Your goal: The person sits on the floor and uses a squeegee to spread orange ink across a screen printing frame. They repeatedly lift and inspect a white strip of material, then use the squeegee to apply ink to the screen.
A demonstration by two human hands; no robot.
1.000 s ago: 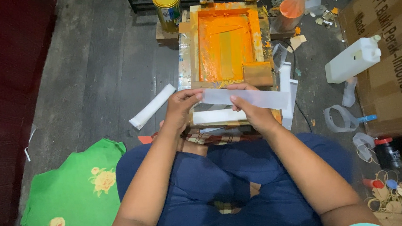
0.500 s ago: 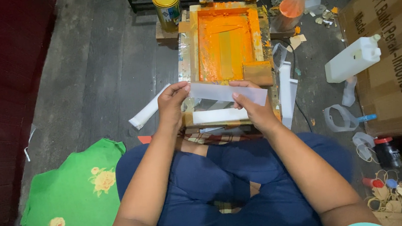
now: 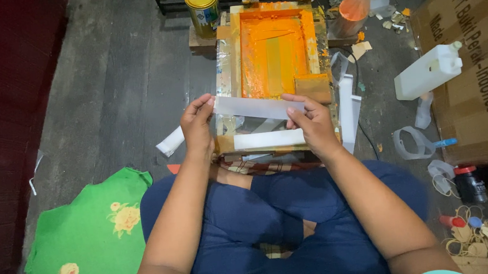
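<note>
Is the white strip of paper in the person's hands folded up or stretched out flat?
Stretched out. The white paper strip runs straight between the left hand and right hand, each pinching one end, above the orange-stained printing screen frame.

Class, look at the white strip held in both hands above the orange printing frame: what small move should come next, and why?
Probably lower the white strip flat onto the frame's near edge. The left hand and right hand hold it taut by its ends, just above another white strip already lying there.
</note>
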